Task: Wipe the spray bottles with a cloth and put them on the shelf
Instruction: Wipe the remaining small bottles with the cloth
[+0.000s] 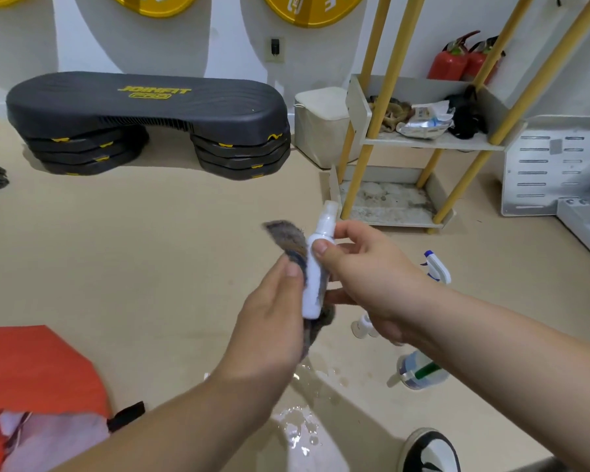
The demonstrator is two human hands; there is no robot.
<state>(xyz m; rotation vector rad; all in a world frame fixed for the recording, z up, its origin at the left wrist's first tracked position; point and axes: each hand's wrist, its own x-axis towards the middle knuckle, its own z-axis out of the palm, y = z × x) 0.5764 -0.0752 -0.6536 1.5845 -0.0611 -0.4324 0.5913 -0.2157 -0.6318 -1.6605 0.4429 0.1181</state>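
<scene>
Your right hand [365, 277] pinches the white spray bottle [315, 267] at its shoulder, thumb on the near side and fingers curled behind it. The bottle stands nearly upright in mid-air between your two hands, its clear cap uppermost and leaning slightly right.

Your left hand [269, 311] grips the grey cloth [286, 238], with the thumb pressing it against the bottle's left side. One flap of cloth sticks up past the thumb; the rest bunches under the bottle's base. How far the cloth wraps round the back cannot be told.

The shelf [433, 143], white trays on yellow poles, stands beyond and to the right of the hands. Its middle tray holds rags and packets.

Three more bottles are on the floor [150, 267] to your right:
- A trigger bottle [436, 267] with a blue and white head, beyond your right forearm.
- A small bottle [363, 323], partly hidden by your right hand.
- A green-tipped bottle [419, 369] lying on its side below your forearm.

A puddle [300, 427] lies beneath your wrists. A black step platform [143, 110] sits against the far wall. One shoe [430, 451] shows at the bottom edge.
</scene>
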